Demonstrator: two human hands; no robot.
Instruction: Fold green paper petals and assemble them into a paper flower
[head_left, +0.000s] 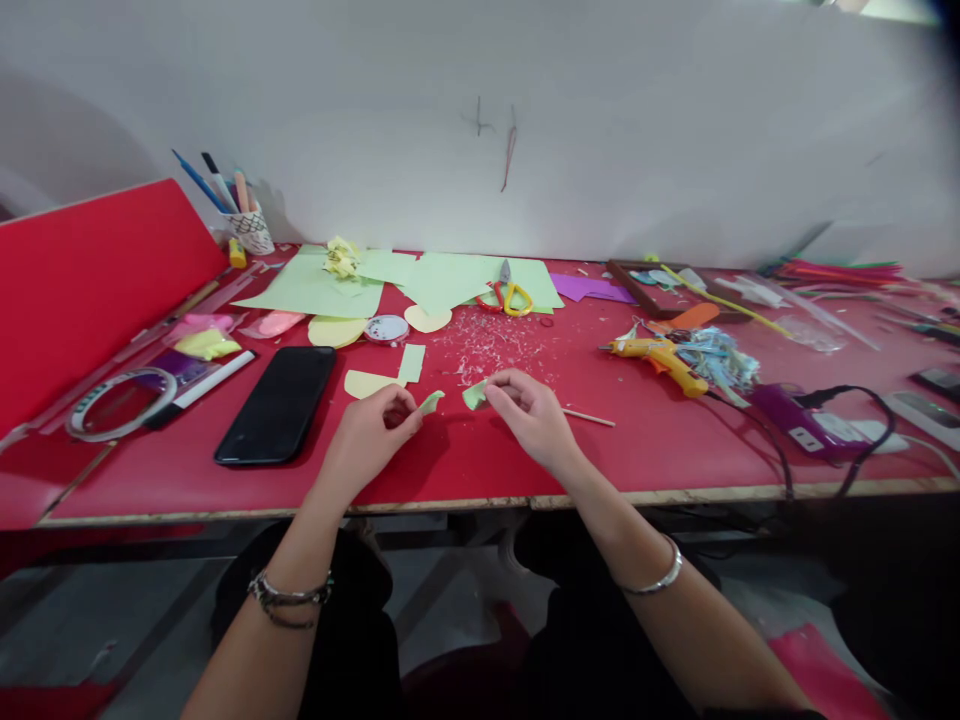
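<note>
My left hand (373,432) pinches a small light green paper piece (431,402) just above the red table (480,470). A little to the right, my right hand (531,410) pinches a second small green paper piece (474,396). The two pieces are close but apart. A thin wooden stick (589,417) lies on the table just right of my right hand. Paper shavings (487,350) are scattered behind my hands.
A black phone (277,404) lies left of my hands. Green paper sheets (442,280), scissors (507,294), a yellow glue gun (660,360), a tape roll (112,402), a pen cup (249,228) and a power strip (825,432) crowd the table. A red board (82,290) leans at left.
</note>
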